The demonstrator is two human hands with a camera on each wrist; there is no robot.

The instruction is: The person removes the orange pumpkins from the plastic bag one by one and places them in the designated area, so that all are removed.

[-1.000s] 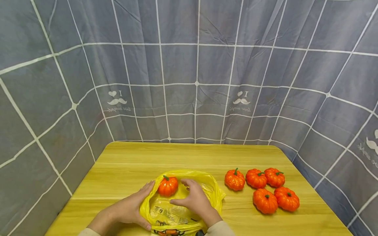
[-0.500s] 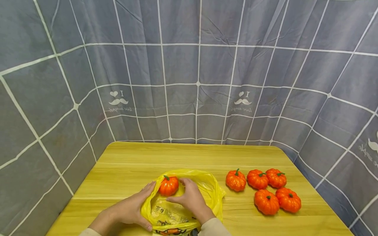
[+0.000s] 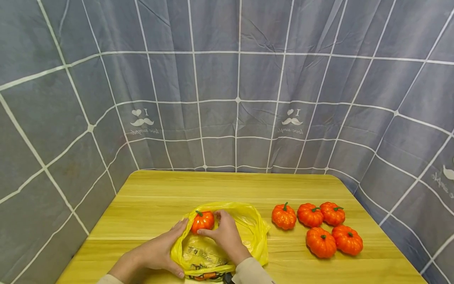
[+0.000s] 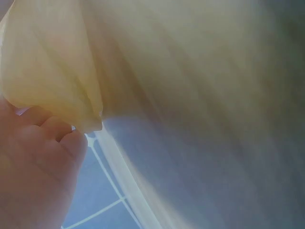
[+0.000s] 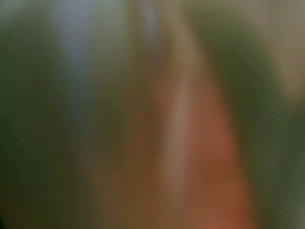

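A yellow plastic bag lies on the table with its mouth spread wide. Inside its far left part is a small orange pumpkin with a green stem. My right hand reaches into the bag, thumb at the pumpkin's lower front and fingers at its right side, gripping it. Along the bag's left outer side, my left hand rests with straight fingers and the thumb spread toward the near rim. The left wrist view shows that hand's fingers against the bag film; the right wrist view is too blurred to read.
To the right of the bag, several more orange pumpkins sit in a loose group on the wooden table. A grey curtain with white grid lines hangs behind the table and along both sides.
My right hand has moved slightly left and forward inside the bag, and its thumb and fingers have closed in on the pumpkin. The left hand keeps its place at the bag.
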